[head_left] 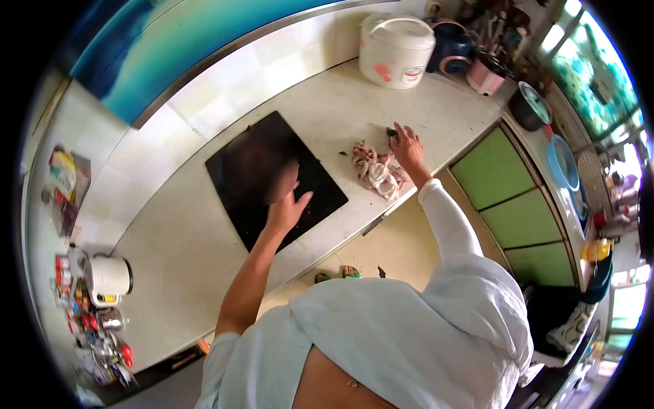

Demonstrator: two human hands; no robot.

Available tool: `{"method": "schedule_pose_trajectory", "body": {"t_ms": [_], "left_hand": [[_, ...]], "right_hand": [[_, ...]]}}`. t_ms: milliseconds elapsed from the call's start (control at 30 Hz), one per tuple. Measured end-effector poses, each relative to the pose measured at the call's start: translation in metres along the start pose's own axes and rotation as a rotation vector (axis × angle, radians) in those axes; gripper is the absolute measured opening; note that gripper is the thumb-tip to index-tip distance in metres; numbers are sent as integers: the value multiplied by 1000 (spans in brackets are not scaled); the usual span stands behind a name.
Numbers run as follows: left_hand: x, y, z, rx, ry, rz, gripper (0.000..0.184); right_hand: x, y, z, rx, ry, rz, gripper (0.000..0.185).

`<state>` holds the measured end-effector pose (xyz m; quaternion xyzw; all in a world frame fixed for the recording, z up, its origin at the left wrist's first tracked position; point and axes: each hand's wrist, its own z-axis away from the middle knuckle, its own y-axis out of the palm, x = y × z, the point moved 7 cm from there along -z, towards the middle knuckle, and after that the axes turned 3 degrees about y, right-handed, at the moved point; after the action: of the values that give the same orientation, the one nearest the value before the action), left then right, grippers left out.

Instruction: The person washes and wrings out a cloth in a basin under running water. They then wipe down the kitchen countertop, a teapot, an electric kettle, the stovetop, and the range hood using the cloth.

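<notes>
My left hand [289, 206] is over the black glass cooktop [315, 185], thumb stretched away from the other fingers. A blurred patch covers some of its fingertips, and I see nothing held in it. Farther right, my right hand [409, 146] reaches over the counter with its fingers bent around a small dark object [392, 133], whose kind I cannot make out. Just left of that hand lies a crumpled, stained whitish cloth [373, 170], bunched near the counter's front edge. A dark scrap [344, 153] sits between the cloth and the cooktop.
A white rice cooker [396, 51], a dark blue cooker [449, 48] and a pink pot [486, 73] stand along the back right. A white kettle [107, 279] and several jars are at the left end. Green cabinets [504, 177] and a blue basin [563, 162] line the right.
</notes>
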<state>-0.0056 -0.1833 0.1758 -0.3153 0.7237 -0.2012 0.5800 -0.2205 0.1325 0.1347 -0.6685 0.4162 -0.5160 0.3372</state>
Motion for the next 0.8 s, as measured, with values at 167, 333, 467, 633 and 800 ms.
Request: {"method": "schedule_pose_trajectory", "body": {"t_ms": [167, 333, 467, 633, 800], "left_hand": [[64, -48, 38, -146, -119, 35, 53], [88, -74, 85, -227, -190, -25, 51], [127, -101, 118, -337, -529, -49, 51], [166, -119, 171, -621, -703, -75, 49], [145, -94, 187, -746, -845, -35, 47]], "right_hand": [[-50, 81, -26, 282, 25, -158, 59], [-26, 69, -15, 250, -81, 79, 53], [-30, 72, -54, 222, -211, 173, 38], [57, -39, -149, 13, -370, -543, 36], [192, -187, -229, -433, -707, -733, 35]]}}
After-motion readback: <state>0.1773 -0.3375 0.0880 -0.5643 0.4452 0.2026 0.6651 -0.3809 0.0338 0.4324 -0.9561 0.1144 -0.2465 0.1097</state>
